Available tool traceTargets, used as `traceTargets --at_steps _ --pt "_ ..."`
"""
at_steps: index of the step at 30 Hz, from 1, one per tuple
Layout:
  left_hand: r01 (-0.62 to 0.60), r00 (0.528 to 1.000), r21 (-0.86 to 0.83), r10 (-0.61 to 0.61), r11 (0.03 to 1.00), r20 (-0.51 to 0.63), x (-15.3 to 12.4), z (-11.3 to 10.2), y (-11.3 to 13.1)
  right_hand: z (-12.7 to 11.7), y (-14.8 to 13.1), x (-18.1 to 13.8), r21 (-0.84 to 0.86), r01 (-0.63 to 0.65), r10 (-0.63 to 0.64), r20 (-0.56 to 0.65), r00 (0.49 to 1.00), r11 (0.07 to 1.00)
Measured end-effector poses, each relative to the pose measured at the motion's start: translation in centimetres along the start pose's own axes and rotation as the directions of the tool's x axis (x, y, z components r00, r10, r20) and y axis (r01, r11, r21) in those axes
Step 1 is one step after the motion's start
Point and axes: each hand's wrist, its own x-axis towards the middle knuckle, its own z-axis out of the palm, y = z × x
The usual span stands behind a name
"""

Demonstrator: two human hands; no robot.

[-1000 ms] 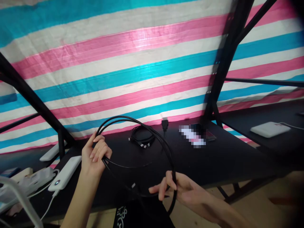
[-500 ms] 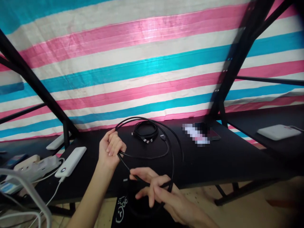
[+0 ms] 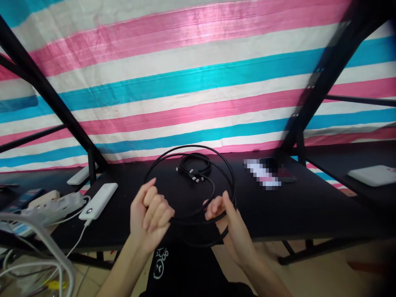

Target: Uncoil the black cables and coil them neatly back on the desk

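Note:
A black cable [image 3: 227, 165] hangs in wide loops between my hands, above the front part of the black table. My left hand [image 3: 153, 214] is closed in a fist around the loops on their left side. On the right side, my right hand [image 3: 227, 222] is curled round the same loops, its thumb pointing up. Behind the loops, a coiled black cable [image 3: 194, 163] lies on the table, several light metal plugs showing at its front. The held loops partly cover that coil.
A white power bank [image 3: 100, 200] with a white cord lies at left, beside a white power strip [image 3: 66, 206]. A pixelated phone-like item [image 3: 262, 175] lies at right. Another white device [image 3: 371, 175] sits farther right. Black slanted frame posts [image 3: 46, 90] stand on both sides.
My right hand has moved up and right and closed round the loops. The cable now forms rounder, fuller loops, and its loose end no longer hangs at the right. The view has shifted slightly.

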Motion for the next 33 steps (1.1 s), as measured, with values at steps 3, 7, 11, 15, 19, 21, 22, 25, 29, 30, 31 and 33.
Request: traceTargets --at_steps 3,7,11,15,19,21,22,25,29,30,31,33 --pt "0.066 0.985 0.035 -0.071 0.997 0.160 -1.2 -0.1 -1.0 -0.2 0.3 0.5 -0.001 0.005 -0.005 -0.098 0.995 1.000" --pt "0.120 0.936 0.227 -0.186 0.966 0.297 -2.3 -0.6 -2.7 -0.2 1.2 1.1 0.111 -0.053 0.067 -0.126 0.990 0.992" --pt "0.075 0.917 0.567 -0.280 0.821 0.284 -3.1 -1.9 -4.9 -0.4 0.3 2.1 0.195 0.020 0.017 -0.184 0.983 0.981" --pt "0.075 0.938 0.752 -0.302 0.655 0.170 -3.2 -3.2 -6.1 -0.9 -2.0 2.4 0.073 0.052 -0.038 -0.177 0.984 0.996" --pt "0.085 0.991 0.783 -0.131 0.616 -0.004 -3.0 -4.4 -6.1 -1.8 -3.5 1.9 -0.093 0.076 -0.086 -0.116 0.989 0.993" --pt "0.077 0.995 0.805 0.010 0.588 -0.102 -2.8 -5.3 -5.9 -2.3 -4.2 1.6 -0.159 0.107 -0.125 -0.105 0.987 0.982" --pt "0.072 0.986 0.817 0.082 0.572 -0.144 -2.7 -5.8 -5.6 -2.5 -4.6 1.4 -0.192 0.127 -0.147 -0.095 0.985 0.973" --pt "0.007 0.929 0.888 0.326 0.460 -0.176 -2.4 -6.5 -4.6 -2.7 -5.9 0.5 -0.386 0.203 -0.226 -0.014 0.974 0.900" --pt "-0.216 0.744 0.976 0.649 0.004 0.161 -2.7 -3.8 -2.8 -1.8 -7.5 -0.6 -0.674 0.452 -0.349 0.293 0.890 0.585" --pt "-0.265 0.683 0.957 0.677 -0.118 0.273 -2.8 -2.5 -2.4 -1.4 -7.7 -0.7 -0.695 0.514 -0.367 0.366 0.855 0.503" --pt "-0.300 0.655 0.928 0.660 -0.220 0.368 -2.9 -1.2 -2.1 -0.9 -7.8 -0.8 -0.702 0.567 -0.383 0.426 0.819 0.431" --pt "-0.361 0.687 0.872 0.538 -0.331 0.489 -2.8 1.2 -1.6 0.0 -7.9 -0.8 -0.692 0.652 -0.414 0.520 0.747 0.309"
